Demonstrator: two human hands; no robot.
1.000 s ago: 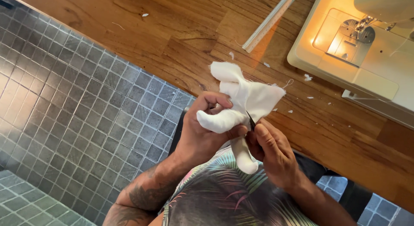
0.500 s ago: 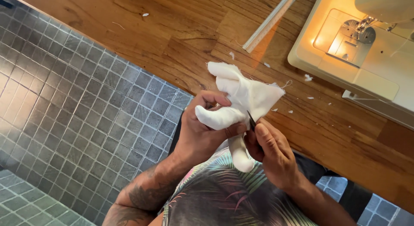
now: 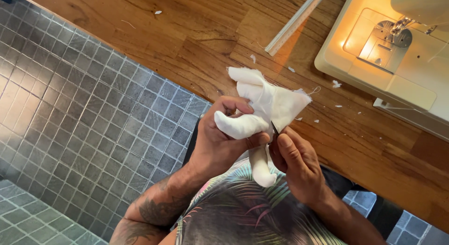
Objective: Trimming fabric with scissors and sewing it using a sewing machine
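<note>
We see the left hand (image 3: 217, 144) wrapped around a stuffed white cloth shape (image 3: 255, 111), its thumb pressed across one plump, rounded limb and its fingers curled beneath. The cloth is soft and matte, with frayed threads along a pointed unstuffed corner; another padded limb hangs down toward the chest and a third pokes up. It sits in the air just over the near edge of the wooden tabletop (image 3: 196, 43).

The right hand (image 3: 299, 168) is pinched shut on a small dark pointed tool (image 3: 275, 129), whose tip meets the cloth where the flat corner joins the stuffed body. We cannot tell just what kind of tool it is.

The tabletop is warm brown plank with visible grain, flecked with white scraps (image 3: 336, 84) of fabric. A cream sewing machine (image 3: 397, 53) stands at the far right, its lamp glowing on the metal needle plate. A pale straight strip (image 3: 294, 22) lies diagonally beside it. Grey square floor tiles (image 3: 70, 118) gleam at the left.
</note>
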